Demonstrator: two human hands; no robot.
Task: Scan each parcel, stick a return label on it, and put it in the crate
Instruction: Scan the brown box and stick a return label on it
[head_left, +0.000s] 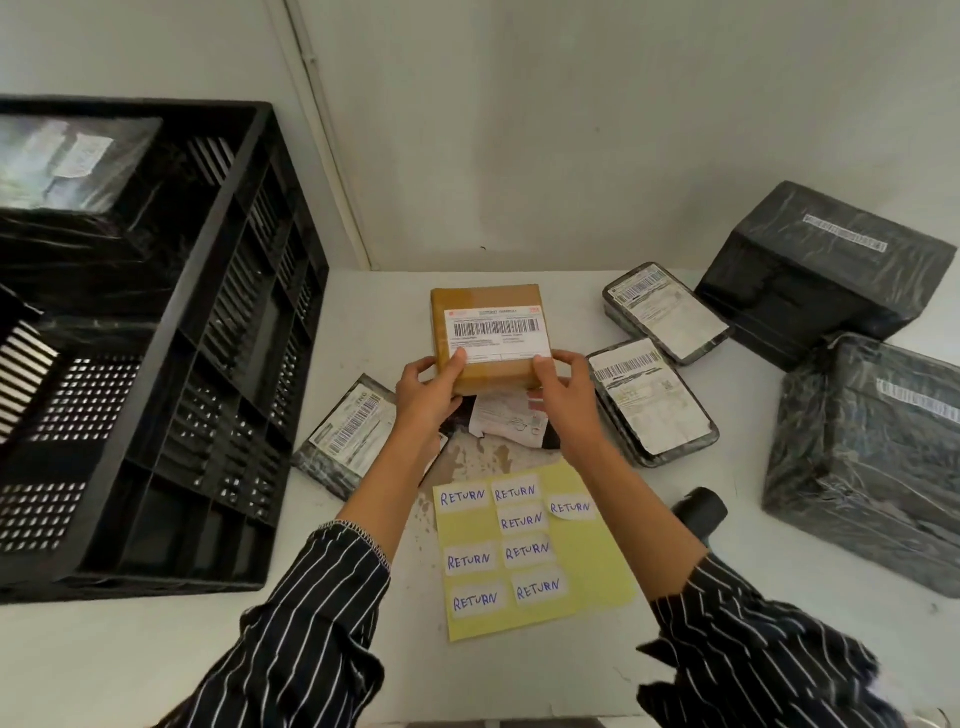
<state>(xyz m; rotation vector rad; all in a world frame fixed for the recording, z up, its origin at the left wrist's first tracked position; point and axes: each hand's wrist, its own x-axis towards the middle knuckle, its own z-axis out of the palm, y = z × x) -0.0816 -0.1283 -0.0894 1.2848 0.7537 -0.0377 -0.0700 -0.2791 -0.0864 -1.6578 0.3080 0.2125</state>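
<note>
While you held it up, brown parcel: above mid-table, barcode face up, long axis left to right
Left hand: gripped its near left corner
Right hand: gripped its near right corner
Return labels: between your forearms, nearer you than the parcel

Light: bright, soft, even; faint shadows.
Glare: sheen on black film-wrapped boxes right of the grip.
Edges: black slatted plastic crate, left of it, bows.
</note>
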